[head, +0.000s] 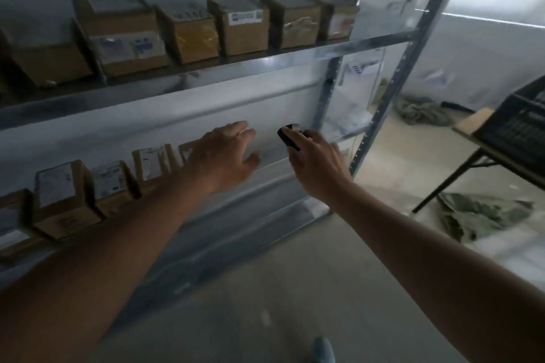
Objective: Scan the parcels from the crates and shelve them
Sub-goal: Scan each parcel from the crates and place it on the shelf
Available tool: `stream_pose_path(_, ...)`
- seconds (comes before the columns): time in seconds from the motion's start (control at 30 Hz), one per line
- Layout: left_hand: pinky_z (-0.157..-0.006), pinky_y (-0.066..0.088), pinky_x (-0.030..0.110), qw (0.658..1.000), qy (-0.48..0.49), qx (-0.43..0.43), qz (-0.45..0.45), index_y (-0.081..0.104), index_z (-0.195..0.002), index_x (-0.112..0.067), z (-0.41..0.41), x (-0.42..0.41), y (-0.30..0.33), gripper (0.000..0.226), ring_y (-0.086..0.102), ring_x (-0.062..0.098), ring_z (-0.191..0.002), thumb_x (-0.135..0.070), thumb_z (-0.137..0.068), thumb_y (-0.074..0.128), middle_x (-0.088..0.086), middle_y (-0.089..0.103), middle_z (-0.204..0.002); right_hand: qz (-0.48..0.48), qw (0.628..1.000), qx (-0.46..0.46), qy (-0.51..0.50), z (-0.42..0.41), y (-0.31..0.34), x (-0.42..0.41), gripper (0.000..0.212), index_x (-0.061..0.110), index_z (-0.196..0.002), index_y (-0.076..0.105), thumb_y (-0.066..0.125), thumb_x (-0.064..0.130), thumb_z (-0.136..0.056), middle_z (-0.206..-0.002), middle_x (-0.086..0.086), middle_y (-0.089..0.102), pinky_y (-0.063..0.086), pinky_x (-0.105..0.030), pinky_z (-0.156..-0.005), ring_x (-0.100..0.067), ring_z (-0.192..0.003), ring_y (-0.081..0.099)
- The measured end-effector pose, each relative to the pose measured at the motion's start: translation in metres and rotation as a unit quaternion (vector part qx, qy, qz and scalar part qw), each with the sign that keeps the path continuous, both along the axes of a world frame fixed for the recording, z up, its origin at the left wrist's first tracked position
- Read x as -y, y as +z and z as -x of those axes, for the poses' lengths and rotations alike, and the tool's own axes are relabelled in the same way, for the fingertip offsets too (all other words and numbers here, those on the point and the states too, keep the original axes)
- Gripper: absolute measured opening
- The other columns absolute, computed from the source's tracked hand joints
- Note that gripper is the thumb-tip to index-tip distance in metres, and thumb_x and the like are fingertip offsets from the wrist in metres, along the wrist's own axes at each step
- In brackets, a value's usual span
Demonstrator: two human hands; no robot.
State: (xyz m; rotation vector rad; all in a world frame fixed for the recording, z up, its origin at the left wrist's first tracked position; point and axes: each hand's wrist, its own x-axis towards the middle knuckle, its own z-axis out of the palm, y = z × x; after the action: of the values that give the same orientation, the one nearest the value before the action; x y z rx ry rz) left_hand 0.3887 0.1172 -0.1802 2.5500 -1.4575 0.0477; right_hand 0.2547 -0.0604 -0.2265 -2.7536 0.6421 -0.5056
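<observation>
The left hand reaches over the lower grey metal shelf with fingers relaxed, holding nothing. The right hand grips a small black handheld scanner. Brown cardboard parcels with white labels stand in rows on both shelves. A black plastic crate sits on a folding table to the right.

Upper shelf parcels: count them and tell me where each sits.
6 in view on the upper shelf, left to right: far-left box, tallest box, yellow-taped box, white-labelled box, clear-taped box, rightmost box. More may lie beyond the left edge.
</observation>
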Motion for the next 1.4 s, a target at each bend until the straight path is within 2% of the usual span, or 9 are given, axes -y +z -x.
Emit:
stream_pose_path(0.2, -0.117, 0.04, 0.049, 0.996, -0.084, 0.038, 0.024, 0.051, -0.153, -0.012, 0.08, 0.066, 0.031, 0.06, 0.048, 0.032, -0.144, -0.047, -0.104, 0.053, 0.009, 0.045, -0.162, 0.024, 0.996, 0.035, -0.078, 0.098, 0.032, 0.041, 0.05, 0.048, -0.158, 0.037, 0.046, 0.04, -0.109, -0.15, -0.009, 0.055, 0.056, -0.05, -0.09, -0.044, -0.105, 0.065)
stream_pose_path(0.4, -0.115, 0.041, 0.047, 0.987, -0.152, 0.045, 0.034, 0.047, -0.156, -0.015, 0.178, 0.159, 0.044, 0.063, 0.05, 0.031, -0.142, -0.051, -0.105, 0.051, 0.008, 0.046, -0.162, 0.03, 0.987, 0.051, -0.146, 0.212, 0.042, 0.103, 0.047, 0.049, -0.155, 0.039, 0.047, 0.039, -0.11, -0.148, -0.011, 0.055, 0.055, -0.051, -0.087, -0.046, -0.102, 0.064)
stream_pose_path(0.63, -0.118, 0.041, 0.05, 0.975, -0.214, 0.011, 0.056, 0.044, -0.158, -0.02, 0.306, 0.284, 0.039, 0.066, 0.046, 0.029, -0.146, -0.057, -0.104, 0.049, 0.005, 0.044, -0.164, 0.032, 0.972, 0.058, -0.225, 0.357, 0.05, 0.197, 0.05, 0.045, -0.156, 0.037, 0.05, 0.04, -0.109, -0.147, -0.013, 0.056, 0.057, -0.053, -0.087, -0.046, -0.105, 0.065)
stream_pose_path(0.87, -0.116, 0.043, 0.051, 0.961, -0.272, -0.015, 0.049, 0.044, -0.158, -0.018, 0.408, 0.406, 0.036, 0.067, 0.046, 0.028, -0.146, -0.056, -0.103, 0.05, 0.007, 0.044, -0.163, 0.016, 0.954, 0.089, -0.287, 0.477, 0.041, 0.28, 0.048, 0.039, -0.153, 0.048, 0.054, 0.038, -0.106, -0.144, -0.013, 0.059, 0.058, -0.055, -0.085, -0.041, -0.101, 0.068)
stream_pose_path(0.93, -0.116, 0.044, 0.051, 0.955, -0.293, -0.018, 0.05, 0.044, -0.157, -0.017, 0.431, 0.442, 0.036, 0.066, 0.047, 0.028, -0.145, -0.053, -0.103, 0.052, 0.007, 0.045, -0.162, 0.015, 0.947, 0.09, -0.309, 0.502, 0.038, 0.308, 0.05, 0.041, -0.154, 0.044, 0.048, 0.045, -0.105, -0.143, -0.011, 0.058, 0.059, -0.055, -0.083, -0.04, -0.103, 0.069)
stream_pose_path(1.1, -0.113, 0.046, 0.049, 0.936, -0.346, -0.033, 0.048, 0.047, -0.155, -0.016, 0.468, 0.548, 0.032, 0.064, 0.051, 0.026, -0.141, -0.05, -0.102, 0.055, 0.004, 0.049, -0.158, 0.019, 0.927, 0.098, -0.36, 0.548, 0.028, 0.389, 0.048, 0.035, -0.155, 0.051, 0.054, 0.039, -0.107, -0.142, -0.012, 0.059, 0.059, -0.054, -0.083, -0.037, -0.104, 0.07)
stream_pose_path(1.2, -0.112, 0.047, 0.047, 0.923, -0.379, -0.04, 0.05, 0.048, -0.155, -0.015, 0.484, 0.622, 0.025, 0.065, 0.051, 0.026, -0.141, -0.051, -0.101, 0.056, 0.005, 0.05, -0.157, 0.012, 0.916, 0.081, -0.392, 0.566, 0.019, 0.448, 0.052, 0.038, -0.156, 0.045, 0.046, 0.047, -0.106, -0.144, -0.011, 0.057, 0.059, -0.054, -0.083, -0.039, -0.102, 0.069)
stream_pose_path(1.33, -0.113, 0.041, 0.043, 0.906, -0.417, -0.057, 0.042, 0.045, -0.157, -0.017, 0.504, 0.718, 0.018, 0.064, 0.048, 0.026, -0.143, -0.048, -0.102, 0.058, 0.004, 0.046, -0.16, 0.0, 0.895, 0.073, -0.439, 0.584, 0.01, 0.526, 0.053, 0.039, -0.157, 0.046, 0.041, 0.05, -0.105, -0.145, -0.011, 0.056, 0.058, -0.054, -0.087, -0.041, -0.1, 0.068)
stream_pose_path(1.4, -0.112, 0.041, 0.042, 0.899, -0.432, -0.059, 0.03, 0.044, -0.158, -0.018, 0.511, 0.765, 0.015, 0.065, 0.048, 0.025, -0.143, -0.048, -0.102, 0.058, 0.003, 0.045, -0.161, -0.005, 0.885, 0.072, -0.461, 0.592, 0.008, 0.562, 0.049, 0.038, -0.156, 0.049, 0.046, 0.045, -0.107, -0.143, -0.012, 0.057, 0.056, -0.053, -0.091, -0.04, -0.102, 0.067)
